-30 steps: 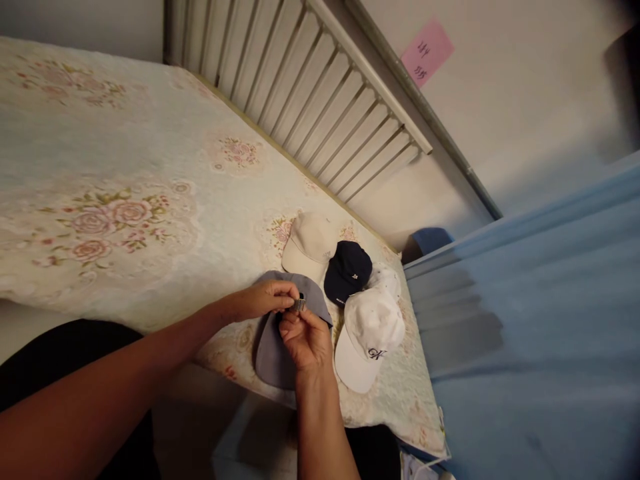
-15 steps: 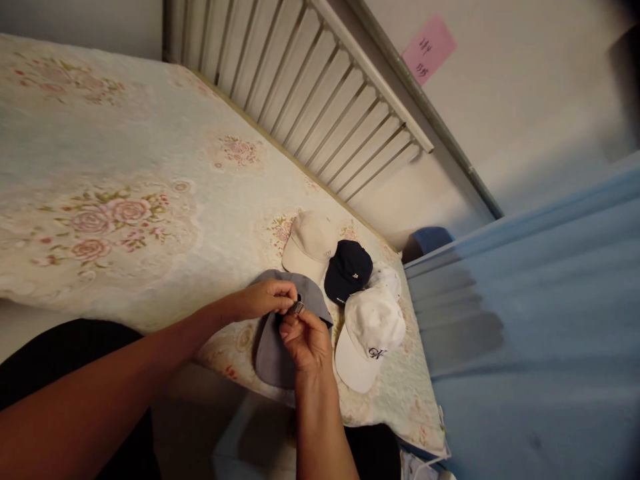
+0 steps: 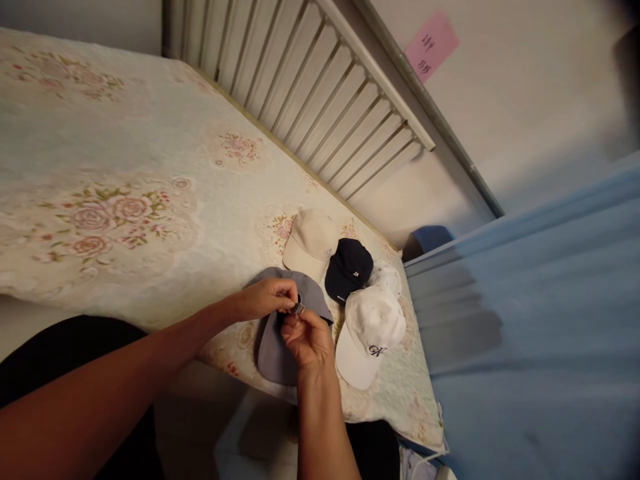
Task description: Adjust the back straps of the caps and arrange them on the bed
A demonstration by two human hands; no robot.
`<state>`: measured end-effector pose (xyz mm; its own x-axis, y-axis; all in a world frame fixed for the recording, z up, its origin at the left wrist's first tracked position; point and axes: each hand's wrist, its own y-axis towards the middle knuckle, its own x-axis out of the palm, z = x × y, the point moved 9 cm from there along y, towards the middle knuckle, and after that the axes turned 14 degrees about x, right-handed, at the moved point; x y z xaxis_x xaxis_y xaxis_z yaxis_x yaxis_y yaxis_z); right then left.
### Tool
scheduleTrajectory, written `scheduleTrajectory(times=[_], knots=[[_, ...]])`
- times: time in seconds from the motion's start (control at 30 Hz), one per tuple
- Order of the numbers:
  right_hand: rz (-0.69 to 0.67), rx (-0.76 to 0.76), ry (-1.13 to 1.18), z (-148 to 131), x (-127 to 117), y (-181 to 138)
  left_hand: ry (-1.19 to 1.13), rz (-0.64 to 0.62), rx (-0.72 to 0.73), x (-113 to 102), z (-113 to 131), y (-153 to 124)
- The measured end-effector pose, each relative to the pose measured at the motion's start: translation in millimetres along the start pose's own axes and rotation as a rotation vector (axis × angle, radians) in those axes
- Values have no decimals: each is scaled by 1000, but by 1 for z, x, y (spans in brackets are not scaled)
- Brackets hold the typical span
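Observation:
A grey cap (image 3: 273, 343) lies on the flowered bedspread (image 3: 125, 187) near the bed's front edge. My left hand (image 3: 265, 298) pinches the cap's back strap. My right hand (image 3: 306, 339) is closed on the small metal buckle (image 3: 299, 308) of that strap. Both hands meet over the cap. Just beyond lie a beige cap (image 3: 310, 241), a dark navy cap (image 3: 349, 268) and a white cap (image 3: 369, 327) with a dark logo, touching one another.
A slatted metal headboard (image 3: 320, 93) runs along the bed's far side. A pink note (image 3: 431, 45) sticks to the wall. A blue curtain (image 3: 535, 320) hangs at the right. My dark-clothed lap shows at the bottom left.
Both hands stay on the grey cap's strap and buckle with small finger movements. The view has shifted slightly.

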<state>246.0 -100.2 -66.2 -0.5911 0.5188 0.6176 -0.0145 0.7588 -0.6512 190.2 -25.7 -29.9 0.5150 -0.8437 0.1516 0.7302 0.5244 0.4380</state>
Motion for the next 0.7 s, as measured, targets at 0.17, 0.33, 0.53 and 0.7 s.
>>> scheduleTrajectory(times=[0.17,0.33,0.53,0.7], knots=[[-28,52,-14,5,2,0,125,2,52,-4,1,-1],[-53,65,-62,7,5,1,35,56,-5,-4,0,-3],[15,69,-64,6,-6,3,71,19,-40,0,1,-5],[39,68,-46,7,-10,2,80,-33,-38,2,-3,-7]])
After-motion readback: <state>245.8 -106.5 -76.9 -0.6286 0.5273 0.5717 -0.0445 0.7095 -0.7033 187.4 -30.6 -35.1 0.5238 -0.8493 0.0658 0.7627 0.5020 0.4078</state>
